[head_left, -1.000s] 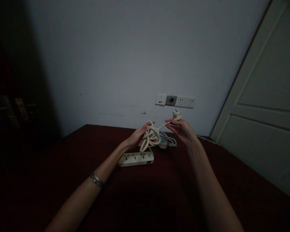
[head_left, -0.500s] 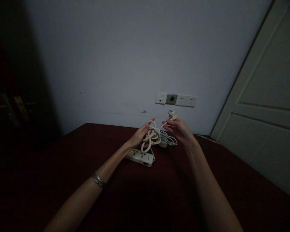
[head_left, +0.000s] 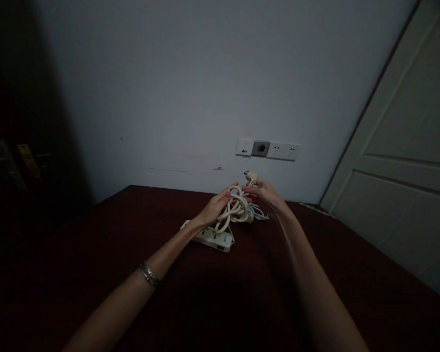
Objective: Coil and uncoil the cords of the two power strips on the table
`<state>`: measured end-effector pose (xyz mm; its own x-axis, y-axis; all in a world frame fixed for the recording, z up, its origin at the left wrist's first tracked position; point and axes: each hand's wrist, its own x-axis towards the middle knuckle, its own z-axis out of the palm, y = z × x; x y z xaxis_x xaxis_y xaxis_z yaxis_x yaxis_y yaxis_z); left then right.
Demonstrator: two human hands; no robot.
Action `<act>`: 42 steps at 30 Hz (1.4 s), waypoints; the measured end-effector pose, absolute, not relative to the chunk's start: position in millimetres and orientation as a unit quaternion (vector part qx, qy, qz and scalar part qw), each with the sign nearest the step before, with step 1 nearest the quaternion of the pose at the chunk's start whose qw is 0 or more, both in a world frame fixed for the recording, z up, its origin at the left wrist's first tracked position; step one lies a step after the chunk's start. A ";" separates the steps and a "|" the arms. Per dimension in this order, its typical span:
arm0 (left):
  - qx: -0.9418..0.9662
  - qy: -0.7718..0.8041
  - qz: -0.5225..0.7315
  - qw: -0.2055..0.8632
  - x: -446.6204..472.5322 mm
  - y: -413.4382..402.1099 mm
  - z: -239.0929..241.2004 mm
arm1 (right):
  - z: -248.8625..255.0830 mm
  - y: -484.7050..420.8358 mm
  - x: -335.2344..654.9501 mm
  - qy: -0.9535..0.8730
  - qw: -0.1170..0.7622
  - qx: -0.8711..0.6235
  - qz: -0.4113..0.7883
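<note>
A looped, tangled white power cord (head_left: 237,209) is gripped by my left hand (head_left: 215,208), its thumb lying over the loops. My right hand (head_left: 265,194) is closed on the cord's white plug (head_left: 252,177), whose metal prongs point up and to the left. Both hands are close together above the dark red table. Below the cord lies a white power strip (head_left: 214,238), partly covered by my left wrist. Just behind the loops, a thinner pale cable (head_left: 258,212) rests on the table, partly hidden by the cord and my right hand.
The dark red tabletop (head_left: 161,205) meets a pale wall (head_left: 183,98). A row of wall sockets (head_left: 282,151) is mounted above the table's back edge. At the right stands a white panelled door (head_left: 399,146); a dark door with a metal handle (head_left: 29,159) is on the left.
My right hand has moved left with the plug, closer to my left hand, and the plug now stands more upright. The cord loops have shifted slightly right.
</note>
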<state>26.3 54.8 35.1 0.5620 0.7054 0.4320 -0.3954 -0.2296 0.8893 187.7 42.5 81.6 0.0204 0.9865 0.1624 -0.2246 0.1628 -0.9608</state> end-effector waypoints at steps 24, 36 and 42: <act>0.616 0.167 0.481 0.602 24.0 56.1 39.3 | 81.4 38.8 188.3 -0.505 0.554 -0.432 0.502; 0.636 0.171 0.420 0.624 17.7 71.2 33.6 | 93.1 30.5 206.5 -0.456 0.573 -0.452 0.510; 0.696 0.220 0.415 0.544 21.6 66.9 39.7 | 92.8 35.3 199.5 -0.415 0.625 -0.444 0.489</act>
